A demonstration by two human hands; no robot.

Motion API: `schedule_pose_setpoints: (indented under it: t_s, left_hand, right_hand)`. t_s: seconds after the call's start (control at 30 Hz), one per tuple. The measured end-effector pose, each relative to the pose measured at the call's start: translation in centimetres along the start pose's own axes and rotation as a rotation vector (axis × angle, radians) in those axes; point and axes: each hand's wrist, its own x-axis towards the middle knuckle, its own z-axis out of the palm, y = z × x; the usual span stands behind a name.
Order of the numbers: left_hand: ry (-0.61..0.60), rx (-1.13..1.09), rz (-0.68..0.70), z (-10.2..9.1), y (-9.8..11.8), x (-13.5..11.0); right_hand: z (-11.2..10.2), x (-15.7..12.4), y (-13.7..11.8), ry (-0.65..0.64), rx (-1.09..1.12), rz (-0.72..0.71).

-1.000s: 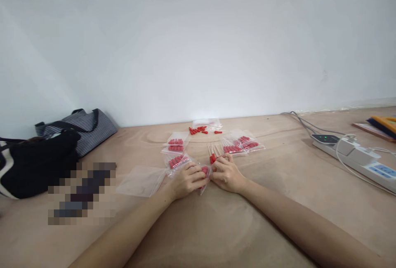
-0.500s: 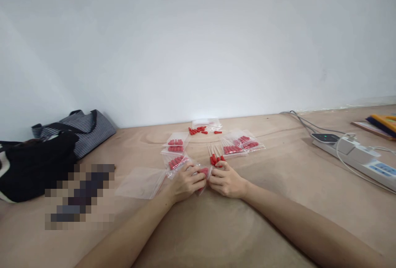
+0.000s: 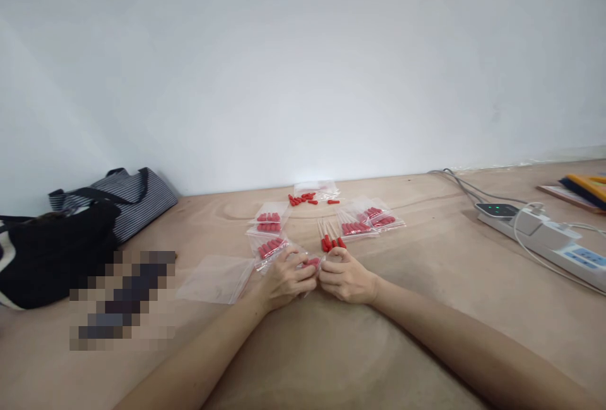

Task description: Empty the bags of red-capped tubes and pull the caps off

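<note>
My left hand (image 3: 287, 279) and my right hand (image 3: 346, 279) meet at the middle of the wooden table (image 3: 331, 359). Both have their fingers curled and pinch a small clear plastic bag (image 3: 313, 263) with red-capped pieces inside, held between them. Just beyond my right hand lie a few loose red-tipped sticks (image 3: 330, 240). Filled clear bags of red pieces (image 3: 269, 247) lie beyond my left hand, and more filled bags (image 3: 367, 221) lie beyond the right. An empty clear bag (image 3: 215, 278) rests flat to the left of my left hand.
Loose red caps (image 3: 305, 198) lie near the wall. A black bag (image 3: 52, 252) and a striped bag (image 3: 130, 199) stand at the left. A white power strip (image 3: 544, 240) with cables runs along the right. Books (image 3: 580, 192) lie at the far right edge.
Both hands have drawn slightly toward me with the small bag between them. The loose red-tipped sticks beyond my right hand now lie uncovered.
</note>
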Motion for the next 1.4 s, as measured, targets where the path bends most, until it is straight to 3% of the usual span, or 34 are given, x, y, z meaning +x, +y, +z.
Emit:
schedule_pose_setpoints:
  t_s: [0.1,0.2,0.3,0.4,0.53,0.67,0.9,1.4]
  left_hand:
    - [-0.016,-0.014,-0.053,0.3,-0.4,-0.3]
    - [0.001,-0.1,-0.115,0.2,-0.5,-0.5]
    - [-0.045,-0.228,-0.239,-0.4,-0.2,-0.9]
    - [-0.19,-0.324,-0.357,-1.3,0.1,-1.8]
    - [-0.362,-0.354,-0.389,-1.9,0.3,-2.9]
    - [-0.43,-0.354,-0.392,-1.7,0.4,-2.9]
    - [-0.428,-0.309,-0.427,-1.6,0.5,-2.6]
    - [-0.4,-0.293,-0.422,-1.5,0.6,-2.7]
  right_hand:
    - [-0.4,0.1,0.3,0.009,0.011,-0.138]
    - [-1.0,0.2,0.6,0.047,0.004,-0.134]
    - [-1.7,0.3,0.8,0.068,0.051,-0.022]
    - [-2.3,0.2,0.8,-0.021,0.173,0.087]
    - [-2.1,0.2,0.2,-0.117,0.203,0.218]
    - [-1.5,0.5,-0.5,-0.109,0.189,0.421]
    - [-1.9,1.3,-1.2,-0.236,0.245,0.504]
    - [-2.3,2.6,-2.4,-0.25,0.331,0.569]
